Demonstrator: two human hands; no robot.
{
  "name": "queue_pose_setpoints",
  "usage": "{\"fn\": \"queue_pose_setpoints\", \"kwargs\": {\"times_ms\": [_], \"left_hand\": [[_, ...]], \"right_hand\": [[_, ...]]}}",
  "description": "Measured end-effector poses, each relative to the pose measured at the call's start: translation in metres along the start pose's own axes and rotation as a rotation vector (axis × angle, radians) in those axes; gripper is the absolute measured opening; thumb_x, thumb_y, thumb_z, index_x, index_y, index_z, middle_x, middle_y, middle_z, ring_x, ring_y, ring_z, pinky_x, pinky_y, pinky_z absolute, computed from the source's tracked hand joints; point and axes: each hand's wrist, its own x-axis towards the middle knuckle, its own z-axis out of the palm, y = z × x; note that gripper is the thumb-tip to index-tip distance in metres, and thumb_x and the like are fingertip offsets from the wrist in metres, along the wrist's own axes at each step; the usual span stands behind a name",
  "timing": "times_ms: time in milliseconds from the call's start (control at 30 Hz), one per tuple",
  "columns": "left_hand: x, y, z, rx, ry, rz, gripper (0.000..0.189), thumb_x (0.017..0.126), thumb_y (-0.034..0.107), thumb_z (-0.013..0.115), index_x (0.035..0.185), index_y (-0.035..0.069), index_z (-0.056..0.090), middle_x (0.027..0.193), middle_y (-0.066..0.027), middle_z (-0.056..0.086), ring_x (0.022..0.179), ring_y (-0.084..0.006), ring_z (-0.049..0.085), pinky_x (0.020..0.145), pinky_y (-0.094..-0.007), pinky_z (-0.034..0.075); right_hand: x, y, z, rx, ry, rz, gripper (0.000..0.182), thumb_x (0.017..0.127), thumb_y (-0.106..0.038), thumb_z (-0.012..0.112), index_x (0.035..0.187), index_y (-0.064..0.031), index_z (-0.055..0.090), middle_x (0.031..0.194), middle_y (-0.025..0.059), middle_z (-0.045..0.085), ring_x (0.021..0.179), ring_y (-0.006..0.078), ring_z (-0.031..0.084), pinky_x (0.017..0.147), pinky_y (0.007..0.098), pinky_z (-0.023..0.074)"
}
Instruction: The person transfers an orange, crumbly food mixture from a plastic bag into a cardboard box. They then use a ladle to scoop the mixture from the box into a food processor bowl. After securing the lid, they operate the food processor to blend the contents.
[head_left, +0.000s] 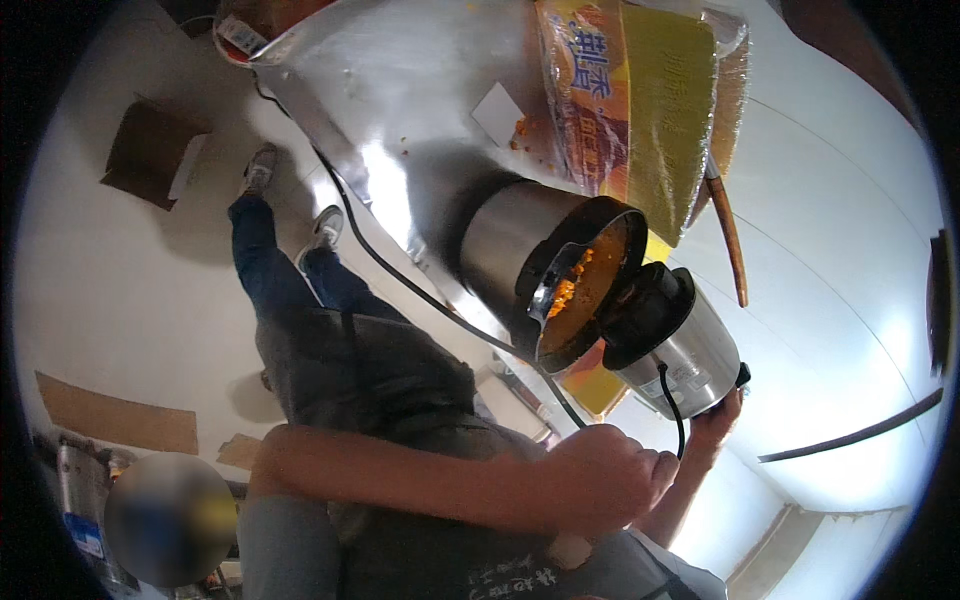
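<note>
On the steel table stands a stainless steel pot (499, 236) with a black rim, its opening showing orange paste (564, 294) on the inner wall. Beside that opening is a steel motor unit (694, 352) with a black collar, a small black knob and a label. My right hand (716, 420) supports the unit at its knob end, fingers partly hidden behind it. The black power cord (420, 288) runs along the table edge to my left hand (615, 480), which is closed on it; a length continues from my fingertips to the unit.
Printed yellow packages (667, 112) in clear plastic lie beyond the pot, with a wooden handle (727, 232) sticking out near them. A white card (496, 112) and orange crumbs (519, 131) are on the table (420, 60). On the floor lie a cardboard box (146, 154) and flat cardboard (116, 414).
</note>
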Motion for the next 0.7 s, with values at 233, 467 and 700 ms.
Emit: {"fn": "queue_pose_setpoints", "kwargs": {"times_ms": [233,467,700], "left_hand": [[0.009,-0.004,0.011,0.207,0.110,0.035,0.025,0.093,0.014,0.066,0.097,-0.010,0.064,0.067,-0.0143,0.067,0.053,-0.0174,0.065,0.044,-0.0306,0.052],[0.003,-0.013,0.005,0.132,0.101,0.192,0.025,0.090,0.012,0.068,0.095,-0.012,0.071,0.069,-0.0169,0.070,0.056,-0.0193,0.068,0.052,-0.0293,0.053],[0.003,-0.006,0.004,0.254,0.124,0.062,0.027,0.093,0.015,0.067,0.098,-0.011,0.069,0.070,-0.0174,0.071,0.058,-0.0184,0.070,0.052,-0.0299,0.055]], "right_hand": [[0.012,0.023,0.015,0.148,0.039,0.072,0.021,0.095,-0.028,0.067,0.095,-0.0089,0.060,0.060,-0.0047,0.051,0.039,0.0040,0.041,0.034,0.0182,0.0324],[0.011,0.019,0.066,0.103,0.215,0.078,0.035,0.095,-0.035,0.064,0.110,-0.0043,0.057,0.084,0.0050,0.053,0.066,0.0152,0.046,0.053,0.0301,0.0421],[0.028,0.026,0.018,-0.042,0.227,0.048,0.058,0.097,-0.046,0.061,0.134,-0.0014,0.052,0.125,0.0175,0.051,0.111,0.0336,0.048,0.086,0.0503,0.0478]]}}
